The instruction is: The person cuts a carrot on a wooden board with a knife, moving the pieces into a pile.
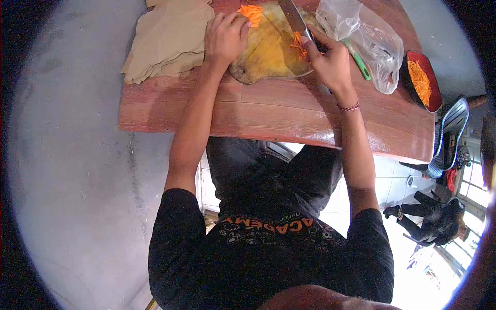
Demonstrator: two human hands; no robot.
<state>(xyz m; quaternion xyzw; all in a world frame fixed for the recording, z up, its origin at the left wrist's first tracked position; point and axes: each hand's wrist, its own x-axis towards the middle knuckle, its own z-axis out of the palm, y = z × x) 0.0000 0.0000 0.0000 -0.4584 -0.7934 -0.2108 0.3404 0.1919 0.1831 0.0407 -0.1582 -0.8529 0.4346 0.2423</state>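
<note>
My right hand (329, 61) grips a knife (294, 16) by its handle, the blade slanting up and to the left over the cutting board (271, 54). Beside the blade, close to my right fingers, lies a small heap of carrot strips (298, 46). My left hand (226, 39) rests at the board's left edge with its fingers loosely bent and a little apart. Its fingertips are right beside a pile of orange carrot slices (251, 14). The board is round, worn and stained yellow.
Flattened brown cardboard (165, 39) covers the left of the wooden table (268, 113). To the right are a clear plastic bag (374, 44), a green-handled tool (360, 63) and a dark red tray (433, 95) of shredded carrot. A person (431, 219) is in the background at right.
</note>
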